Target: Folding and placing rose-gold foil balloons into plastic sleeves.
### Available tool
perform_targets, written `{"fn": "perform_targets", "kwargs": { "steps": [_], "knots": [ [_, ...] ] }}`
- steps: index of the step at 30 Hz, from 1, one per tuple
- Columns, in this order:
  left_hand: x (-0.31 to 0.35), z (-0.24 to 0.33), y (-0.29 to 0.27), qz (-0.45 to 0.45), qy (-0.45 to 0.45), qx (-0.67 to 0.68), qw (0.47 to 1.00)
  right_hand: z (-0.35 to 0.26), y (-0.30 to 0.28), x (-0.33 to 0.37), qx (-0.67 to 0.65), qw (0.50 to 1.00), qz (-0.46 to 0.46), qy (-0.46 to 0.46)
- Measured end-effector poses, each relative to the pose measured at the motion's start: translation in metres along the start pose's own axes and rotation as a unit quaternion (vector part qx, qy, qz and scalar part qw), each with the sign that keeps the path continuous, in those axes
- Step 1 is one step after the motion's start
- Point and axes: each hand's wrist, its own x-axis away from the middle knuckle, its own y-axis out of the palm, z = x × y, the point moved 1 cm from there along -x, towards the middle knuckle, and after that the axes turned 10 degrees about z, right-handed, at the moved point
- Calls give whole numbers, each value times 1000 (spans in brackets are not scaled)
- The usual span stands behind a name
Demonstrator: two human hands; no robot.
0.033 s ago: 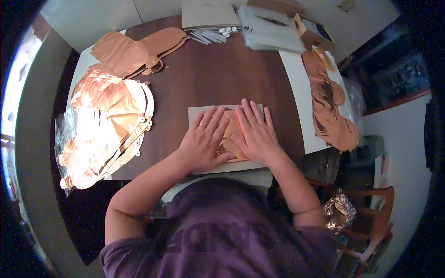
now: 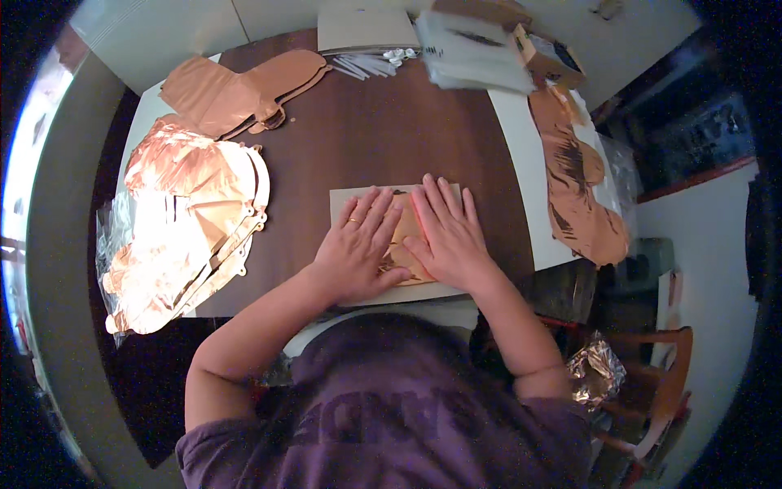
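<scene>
Both of my hands lie flat, side by side, on a folded piece of rose-gold foil, which looks like a flat foil balloon. Under it is a grey-beige sheet of card near the front edge of the table. My left hand has its fingers stretched out over the foil's left part and wears a ring. Over the right part, my right hand is spread, with its thumb pointing toward the left hand. Much of the foil is hidden beneath the palms.
Flat uninflated foil balloons lie in a shiny stack on the left, a pile at the far left and another on the right. White tubes, a card stack, clear plastic bags and a box line the back.
</scene>
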Motion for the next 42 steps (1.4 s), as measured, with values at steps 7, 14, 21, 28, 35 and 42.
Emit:
{"fn": "perform_targets", "kwargs": {
  "steps": [7,14,21,28,35,42],
  "knots": [
    [1,4,-3,-12,-4,-46,999,13,-14,63,-158,935,296,113],
    [11,41,1,-38,3,12,999,-26,69,213,-507,724,122,452],
    [14,48,-4,-20,-5,13,1000,-63,46,151,-221,932,177,226],
    [-50,23,-49,-54,-51,160,984,-46,29,162,-507,732,226,396],
    [-256,-85,0,133,-137,242,951,4,16,166,-693,521,168,470],
    [-375,-143,67,202,-38,76,976,25,-24,160,-290,898,-1,331]
  ]
}}
